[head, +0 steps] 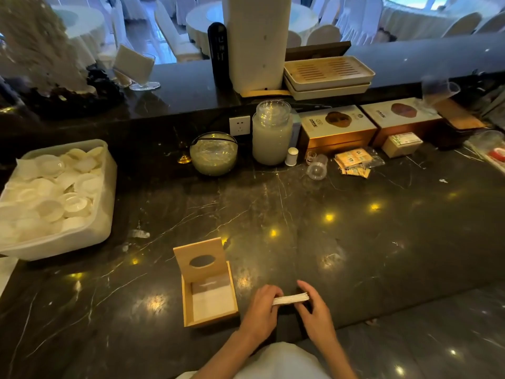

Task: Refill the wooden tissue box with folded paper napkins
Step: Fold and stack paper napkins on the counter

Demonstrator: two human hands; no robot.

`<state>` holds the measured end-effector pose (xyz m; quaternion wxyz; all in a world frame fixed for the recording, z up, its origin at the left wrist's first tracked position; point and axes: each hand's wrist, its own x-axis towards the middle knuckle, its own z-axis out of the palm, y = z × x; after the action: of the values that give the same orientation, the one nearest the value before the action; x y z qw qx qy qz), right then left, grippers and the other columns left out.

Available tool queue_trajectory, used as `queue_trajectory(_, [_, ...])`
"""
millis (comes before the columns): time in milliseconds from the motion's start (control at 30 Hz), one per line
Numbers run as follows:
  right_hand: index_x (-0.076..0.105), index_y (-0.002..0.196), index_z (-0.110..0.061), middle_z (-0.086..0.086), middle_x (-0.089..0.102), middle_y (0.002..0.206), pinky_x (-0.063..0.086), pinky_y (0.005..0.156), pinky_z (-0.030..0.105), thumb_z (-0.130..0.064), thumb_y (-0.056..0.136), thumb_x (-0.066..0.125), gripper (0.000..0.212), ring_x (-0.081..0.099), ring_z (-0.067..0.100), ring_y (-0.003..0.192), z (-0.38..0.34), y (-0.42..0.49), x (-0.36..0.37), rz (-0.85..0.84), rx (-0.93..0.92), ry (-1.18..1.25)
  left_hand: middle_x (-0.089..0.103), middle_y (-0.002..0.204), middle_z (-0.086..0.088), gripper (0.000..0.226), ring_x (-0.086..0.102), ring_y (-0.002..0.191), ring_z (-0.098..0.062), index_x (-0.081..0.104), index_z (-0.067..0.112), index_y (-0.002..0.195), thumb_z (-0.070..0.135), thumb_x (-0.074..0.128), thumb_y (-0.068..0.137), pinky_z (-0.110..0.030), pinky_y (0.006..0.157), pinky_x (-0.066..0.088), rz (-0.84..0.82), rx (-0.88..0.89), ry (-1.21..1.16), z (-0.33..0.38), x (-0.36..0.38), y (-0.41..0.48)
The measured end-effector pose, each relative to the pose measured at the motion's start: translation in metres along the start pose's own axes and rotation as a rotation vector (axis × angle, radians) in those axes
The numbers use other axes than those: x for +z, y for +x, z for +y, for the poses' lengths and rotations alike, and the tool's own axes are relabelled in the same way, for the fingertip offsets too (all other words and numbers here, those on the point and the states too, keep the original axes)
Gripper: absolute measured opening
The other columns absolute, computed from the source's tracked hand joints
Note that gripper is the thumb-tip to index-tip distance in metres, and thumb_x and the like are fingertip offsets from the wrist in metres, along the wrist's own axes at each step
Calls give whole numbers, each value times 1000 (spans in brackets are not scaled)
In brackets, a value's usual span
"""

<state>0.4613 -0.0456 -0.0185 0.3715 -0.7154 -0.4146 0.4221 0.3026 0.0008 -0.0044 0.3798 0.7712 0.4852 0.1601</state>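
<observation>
Both hands hold one stack of napkins (291, 299) between them; the left hand (261, 310) has its grip closed on the stack's left end, fingers curled over the top edge; the right hand (314, 310) has its grip closed on the right end, thumb behind and index finger extended above. The stack is held edge-on, just above the surface (355, 242), near its front edge; it sits just right of the box (210, 302) and does not touch it.

The box stands on the surface with its lid (201, 259) raised upright at the far side; the lid has an oval slot. The box interior is open to view; a white layer lies on its floor.

Farther left, a white tub (103, 214) holds small white dishes. At the back of the surface stand a glass bowl (213, 154), a tall glass jar (272, 138), an overturned clear cup (317, 167) and loose yellow sachets (354, 160); two printed cartons (337, 127) sit behind the sachets. On the raised ledge, stacked trays (328, 77) rest beside a white column (257, 42).
</observation>
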Motion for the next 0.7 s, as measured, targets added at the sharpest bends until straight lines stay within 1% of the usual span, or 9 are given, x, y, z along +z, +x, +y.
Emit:
queue_trajectory(100, [39,147,-20,-6,43,146,29,114,28,10,89,60,69,38,7,136,6,-1,-1,-45,55,82,58,107,6,22,51,100,-5,59,22,107,6,57,91,-21,90,45,23,-4,-32,-4,6,1])
queue_trajectory(233, [15,155,-23,-12,21,155,18,116,23,9,91,57,83,21,4,144,5,-6,1,-181,43,70,56,108,5,23,50,100,-4,59,21,108,4,57,92,-16,88,43,26,-6,-59,-6,12,-1])
queue_trajectory(367, [-1,154,-33,-15,7,159,13,123,33,9,89,57,97,11,1,147,9,-6,1,-181,27,103,55,107,5,27,51,99,-5,60,21,108,1,56,90,-16,87,43,35,-12,-77,-9,17,-2])
queue_trajectory(433, [5,155,-29,-15,12,158,15,123,32,7,90,59,92,15,1,146,10,-5,1,-203,22,105,56,107,5,28,52,98,-5,60,21,107,0,55,90,-18,87,45,27,-9,-81,-11,17,-1])
queue_trajectory(500, [27,152,-24,-16,33,152,24,118,25,4,91,61,76,31,-2,140,7,-5,3,-191,11,100,57,105,6,26,53,97,-4,62,22,105,2,56,91,-19,87,47,32,-15,-70,-13,16,-1])
queue_trajectory(567, [58,128,-27,-20,64,126,39,106,16,2,91,62,47,53,-1,123,7,-4,4,-93,-17,94,59,104,7,22,54,97,-4,64,23,104,6,57,93,-20,88,48,42,-19,-63,-14,14,-1])
queue_trajectory(600, [67,112,-29,-22,71,108,44,96,11,2,91,62,38,61,1,112,4,-3,3,-46,-30,78,60,105,7,20,54,97,-4,65,22,105,8,57,93,-21,88,49,47,-20,-62,-16,14,0])
queue_trajectory(633, [70,102,-30,-21,72,98,47,87,10,0,91,62,33,64,4,103,3,-2,2,-14,-34,58,60,106,6,19,55,98,-5,65,22,106,10,58,94,-22,89,49,48,-23,-61,-18,13,-1])
queue_trajectory(700, [70,97,-30,-22,71,94,50,81,12,-2,92,63,29,66,2,95,2,-3,-1,3,-39,35,62,106,6,18,56,98,-6,66,22,107,12,60,93,-24,89,51,53,-42,-62,-19,13,-3])
